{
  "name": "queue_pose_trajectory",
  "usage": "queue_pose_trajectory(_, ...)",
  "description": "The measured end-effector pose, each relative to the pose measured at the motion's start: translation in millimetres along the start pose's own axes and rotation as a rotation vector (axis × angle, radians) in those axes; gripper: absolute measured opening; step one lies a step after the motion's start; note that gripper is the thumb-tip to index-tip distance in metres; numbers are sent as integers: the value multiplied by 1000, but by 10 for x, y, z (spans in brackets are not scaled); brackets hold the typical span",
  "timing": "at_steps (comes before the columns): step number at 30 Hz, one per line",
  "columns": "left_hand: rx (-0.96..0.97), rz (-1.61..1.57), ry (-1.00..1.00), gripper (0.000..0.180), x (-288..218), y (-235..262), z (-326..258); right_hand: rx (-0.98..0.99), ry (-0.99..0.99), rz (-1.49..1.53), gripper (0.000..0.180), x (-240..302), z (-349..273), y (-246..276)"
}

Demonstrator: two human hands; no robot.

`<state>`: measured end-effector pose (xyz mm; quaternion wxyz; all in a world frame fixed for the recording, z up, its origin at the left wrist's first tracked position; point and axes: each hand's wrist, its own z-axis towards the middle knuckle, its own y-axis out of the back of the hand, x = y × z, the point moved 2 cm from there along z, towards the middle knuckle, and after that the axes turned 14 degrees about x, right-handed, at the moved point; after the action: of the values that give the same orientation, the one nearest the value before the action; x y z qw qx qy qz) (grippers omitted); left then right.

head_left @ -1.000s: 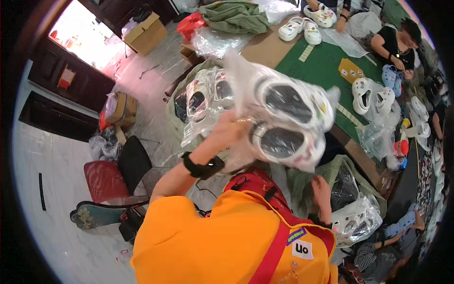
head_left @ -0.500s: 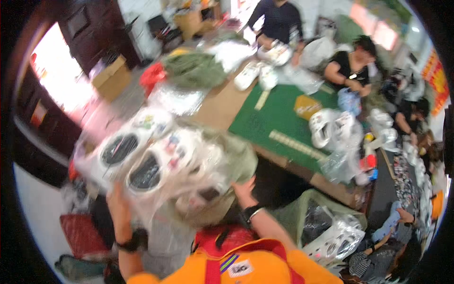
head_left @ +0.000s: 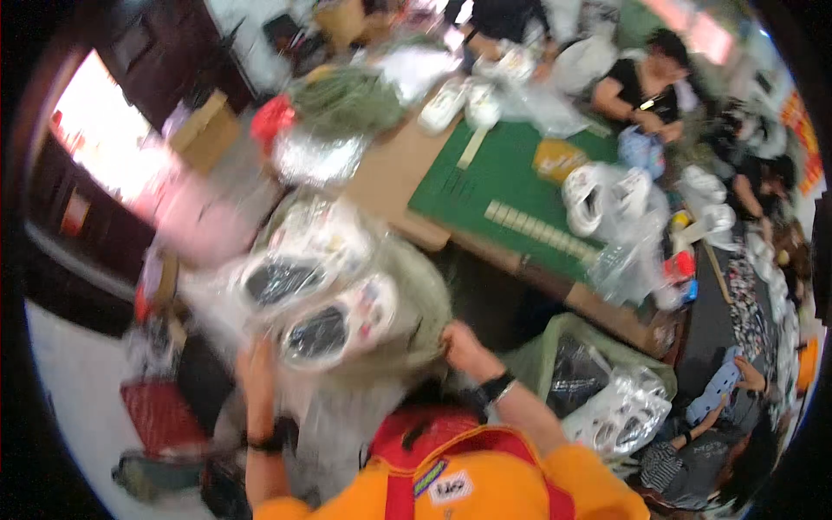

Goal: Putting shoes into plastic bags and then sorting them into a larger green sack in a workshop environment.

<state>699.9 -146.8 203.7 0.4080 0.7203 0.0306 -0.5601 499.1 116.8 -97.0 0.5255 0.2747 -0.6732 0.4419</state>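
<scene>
Two white shoes with dark insides, sealed in a clear plastic bag [head_left: 321, 303], held chest-high over the floor, left of the green-topped bench [head_left: 511, 186]. Long axis runs lower-left to upper-right. Left hand [head_left: 256, 364] grips beneath; right hand [head_left: 464, 347] pinches the olive sack edge [head_left: 416, 295], both grips closed, motion-blurred.

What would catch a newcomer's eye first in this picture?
First, the clear plastic bag holding a pair of white shoes with dark insides, raised at centre left between the person's left hand and right hand. Beyond it, upper right, lies a green cutting mat on a brown table, with more bagged white shoes.
</scene>
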Motion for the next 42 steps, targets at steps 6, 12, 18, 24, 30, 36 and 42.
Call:
queue_pose_trajectory(6,271,805,-524,16,-214,-1067,222,-331,-69,957,45,1144,-158,-536)
queue_pose_trajectory(12,682,583,-464,19,-219,-783,177,-200,58,1122,51,1191,-268,-254)
queue_pose_trajectory(18,862,704,-490,35,98,-461,376,-140,-119,604,42,1277,-42,-309)
queue_pose_trajectory(24,402,676,-441,29,370,-1536,977,-450,-129,490,43,1396,118,-344)
queue_pose_trajectory(30,583,857,-455,32,749,-1654,1191,-605,125,485,40,1354,113,-582)
queue_pose_trajectory(36,524,274,-316,45,144,-858,1133,-752,124,575,39,1383,277,-761)
queue_pose_trajectory(42,678,1011,-1234,46,122,-1509,627,-838,42,342,33,1304,323,-987)
